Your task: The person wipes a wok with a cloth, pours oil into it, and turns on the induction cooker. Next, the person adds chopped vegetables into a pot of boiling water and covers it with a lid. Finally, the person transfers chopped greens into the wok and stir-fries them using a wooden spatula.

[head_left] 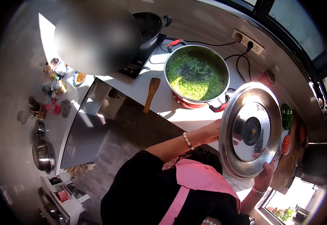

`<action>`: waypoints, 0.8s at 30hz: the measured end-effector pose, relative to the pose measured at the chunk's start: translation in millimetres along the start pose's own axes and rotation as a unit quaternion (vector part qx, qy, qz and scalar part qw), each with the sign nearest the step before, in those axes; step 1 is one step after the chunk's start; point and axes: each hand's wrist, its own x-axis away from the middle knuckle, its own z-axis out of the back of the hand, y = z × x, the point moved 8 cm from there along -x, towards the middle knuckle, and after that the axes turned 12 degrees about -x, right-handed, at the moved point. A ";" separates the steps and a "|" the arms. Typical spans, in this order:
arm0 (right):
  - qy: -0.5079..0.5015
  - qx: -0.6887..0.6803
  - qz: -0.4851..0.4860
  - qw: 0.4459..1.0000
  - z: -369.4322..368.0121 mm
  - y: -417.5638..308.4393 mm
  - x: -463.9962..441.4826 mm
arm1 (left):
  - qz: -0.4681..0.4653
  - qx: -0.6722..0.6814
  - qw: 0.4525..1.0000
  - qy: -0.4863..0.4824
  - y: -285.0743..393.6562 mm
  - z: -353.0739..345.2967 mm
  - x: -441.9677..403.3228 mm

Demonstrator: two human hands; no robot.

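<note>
A large steel lid point(230, 156) with a glass centre is held up on its side beside the pot, a dark round fitting in its middle. My right hand point(264, 177) grips its lower rim. My left hand point(210, 132), below a pearl bracelet, is closed at the lid's left side; its fingertips are hidden behind the lid. The open pot point(226, 67) has red-and-black handles and stands left of the lid. Inside it, small green pieces point(197, 75) lie in liquid.
A wooden spatula point(152, 93) lies at the counter's front edge. Left of the pot is a cooktop point(132, 68) with a black wok point(146, 28). Cords run to a wall socket strip point(248, 42). Chopped greens point(286, 116) and a bowl of red food point(286, 144) are at the right.
</note>
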 end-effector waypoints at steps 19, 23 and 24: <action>-0.055 0.004 -0.076 0.996 -43.2 41.7 -46.7 | -0.295 -0.749 0.557 0.205 318.1 20.1 43.7; 0.044 -0.012 -0.065 0.997 7.3 47.1 -30.5 | -0.201 -0.918 0.309 0.143 287.5 9.3 -1.5; 0.057 -0.015 -0.056 0.997 17.1 45.9 -26.9 | -0.206 -0.928 0.291 0.110 274.8 14.5 -11.4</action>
